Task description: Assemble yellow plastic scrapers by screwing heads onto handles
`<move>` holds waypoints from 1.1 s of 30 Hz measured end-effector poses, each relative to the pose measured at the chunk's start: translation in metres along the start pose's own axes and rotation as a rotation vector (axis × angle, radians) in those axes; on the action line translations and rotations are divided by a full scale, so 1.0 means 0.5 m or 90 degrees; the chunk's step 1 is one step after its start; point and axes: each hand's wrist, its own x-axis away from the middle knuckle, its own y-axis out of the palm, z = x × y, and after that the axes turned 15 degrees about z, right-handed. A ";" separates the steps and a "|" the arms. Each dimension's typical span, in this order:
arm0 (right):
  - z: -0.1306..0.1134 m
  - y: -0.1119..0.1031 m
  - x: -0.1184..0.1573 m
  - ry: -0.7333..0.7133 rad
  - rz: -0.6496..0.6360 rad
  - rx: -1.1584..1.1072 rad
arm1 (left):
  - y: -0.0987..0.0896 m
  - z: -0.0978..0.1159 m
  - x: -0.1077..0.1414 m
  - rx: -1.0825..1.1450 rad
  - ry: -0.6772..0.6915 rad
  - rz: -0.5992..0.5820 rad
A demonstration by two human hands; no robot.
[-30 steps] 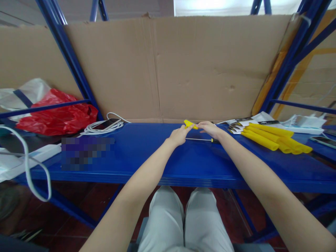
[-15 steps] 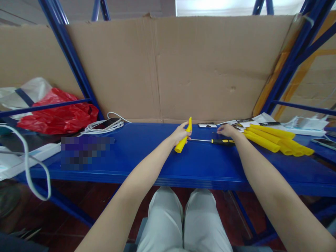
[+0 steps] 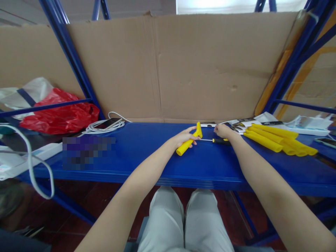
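Observation:
My left hand (image 3: 183,137) is wrapped round a yellow tube-like piece (image 3: 185,147) with a wider, angled top end, above the middle of the blue table (image 3: 147,157). To its right, my right hand (image 3: 221,130) has its fingers pinched together over the table; what they hold, if anything, is too small to make out. A screwdriver (image 3: 222,141) with a black and yellow handle lies just below that hand, its shaft pointing left toward the yellow piece. Several yellow tubes (image 3: 278,140) lie in a pile at the right.
Cardboard (image 3: 183,70) stands behind the table between blue posts. White packets (image 3: 246,123) lie behind the tubes, near a power strip (image 3: 309,131). At the left are a red plastic bag (image 3: 60,113), a coiled white cable (image 3: 102,126) with a phone, and another power strip (image 3: 34,157).
My left hand has moved right and turned the yellow piece, so its angled top shows. My right hand has shifted slightly left, and its fingers have closed together.

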 end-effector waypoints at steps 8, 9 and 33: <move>-0.100 -0.040 0.006 0.014 -0.009 -0.417 | 0.000 -0.004 -0.002 0.083 -0.002 -0.021; -0.111 -0.042 0.009 0.013 -0.015 -0.450 | 0.001 -0.005 -0.001 0.092 0.001 -0.019; -0.146 -0.049 0.020 -0.010 -0.011 -0.497 | 0.002 -0.003 -0.006 0.055 0.018 0.010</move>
